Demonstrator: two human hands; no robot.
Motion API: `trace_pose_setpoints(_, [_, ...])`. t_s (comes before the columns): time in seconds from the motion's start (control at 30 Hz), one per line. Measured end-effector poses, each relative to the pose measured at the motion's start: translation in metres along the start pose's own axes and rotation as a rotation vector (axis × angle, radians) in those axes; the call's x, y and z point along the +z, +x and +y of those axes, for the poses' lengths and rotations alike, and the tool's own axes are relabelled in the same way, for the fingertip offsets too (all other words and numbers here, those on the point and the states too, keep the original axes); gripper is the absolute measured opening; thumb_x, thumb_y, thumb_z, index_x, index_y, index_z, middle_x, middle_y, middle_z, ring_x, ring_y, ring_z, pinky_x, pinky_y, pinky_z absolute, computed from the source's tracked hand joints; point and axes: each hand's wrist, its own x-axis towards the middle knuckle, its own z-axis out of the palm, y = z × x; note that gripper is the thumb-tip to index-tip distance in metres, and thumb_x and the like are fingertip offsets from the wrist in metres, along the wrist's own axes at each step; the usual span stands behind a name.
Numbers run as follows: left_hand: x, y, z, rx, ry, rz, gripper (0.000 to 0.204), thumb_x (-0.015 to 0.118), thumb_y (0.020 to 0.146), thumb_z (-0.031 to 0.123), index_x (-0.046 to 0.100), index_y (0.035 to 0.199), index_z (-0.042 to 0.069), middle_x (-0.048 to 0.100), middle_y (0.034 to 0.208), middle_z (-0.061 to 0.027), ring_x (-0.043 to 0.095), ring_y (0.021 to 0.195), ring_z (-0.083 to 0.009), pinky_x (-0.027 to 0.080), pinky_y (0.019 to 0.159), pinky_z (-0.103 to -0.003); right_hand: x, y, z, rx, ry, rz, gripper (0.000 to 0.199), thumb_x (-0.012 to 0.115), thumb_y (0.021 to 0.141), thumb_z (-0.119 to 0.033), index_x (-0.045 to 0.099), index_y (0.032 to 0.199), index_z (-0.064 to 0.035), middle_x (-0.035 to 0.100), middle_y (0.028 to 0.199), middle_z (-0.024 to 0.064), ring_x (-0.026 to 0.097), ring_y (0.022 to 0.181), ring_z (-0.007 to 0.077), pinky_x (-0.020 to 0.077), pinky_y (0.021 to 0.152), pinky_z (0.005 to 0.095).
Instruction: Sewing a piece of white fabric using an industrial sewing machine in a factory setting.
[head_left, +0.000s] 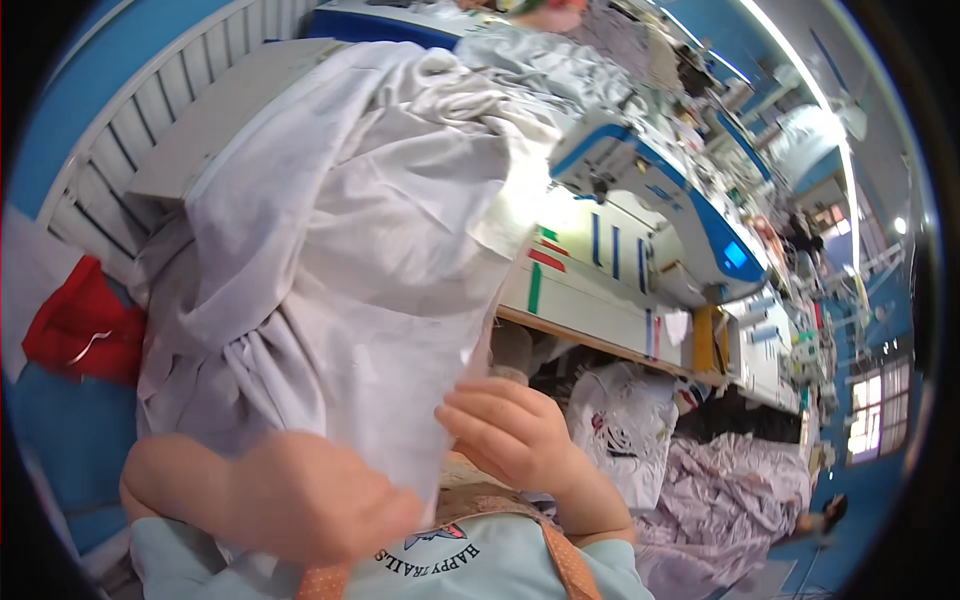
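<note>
Nearest me, low and left of the sewing machine (690,205), the left hand (335,500) blurs across the near end of the white cloth (380,250); I cannot tell whether it grips. Nearer the machine, the right hand (510,425) curls its fingers at the cloth's right edge; a pinch isn't clear. Left of the machine, the cloth spreads away in loose folds. I'd have both hands, 2 points of light tension, square that edge and ease creases without stretching, its bulk supported by the worktable (590,310) beneath the machine. Beyond it, pale fabric (540,65) lies heaped.
</note>
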Motion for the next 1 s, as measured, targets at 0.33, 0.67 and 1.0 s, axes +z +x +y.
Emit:
trace_pose_setpoints(0.33, [0.009,0.077,0.039,0.287,-0.283,-0.273,0.009,0.055,0.069,0.013,0.05,0.066,0.006,0.053,0.055,-0.0059,0.056,0.048,-0.0199,0.044,0.042,-0.032,-0.048,-0.046,-0.023,-0.06,-0.036,0.059,0.026,0.061,0.067,-0.007,0.065,0.092,-0.0006,0.063,0.094,0.0102,0.065,0.087,0.0261,0.0546,0.067,0.0314])
trace_pose_setpoints(0.67, [0.048,0.097,0.027,0.332,-0.557,-0.414,0.012,0.054,0.073,0.013,0.05,0.069,0.003,0.055,0.056,-0.0094,0.059,0.05,-0.024,0.045,0.043,-0.035,-0.009,-0.094,-0.001,0.174,0.247,0.306,0.014,0.068,0.069,0.0,0.062,0.081,-0.0005,0.066,0.091,0.0156,0.067,0.085,0.0316,0.0552,0.069,0.0368])
trace_pose_setpoints(1.0, [0.062,0.074,0.053,0.295,-0.476,-0.295,0.013,0.055,0.072,0.016,0.049,0.066,0.006,0.05,0.052,-0.0062,0.054,0.044,-0.0205,0.043,0.04,-0.032,-0.01,-0.089,0.001,0.074,0.084,0.346,0.015,0.068,0.066,-0.001,0.057,0.075,-0.003,0.065,0.102,0.0175,0.063,0.097,0.0384,0.0542,0.075,0.0376])
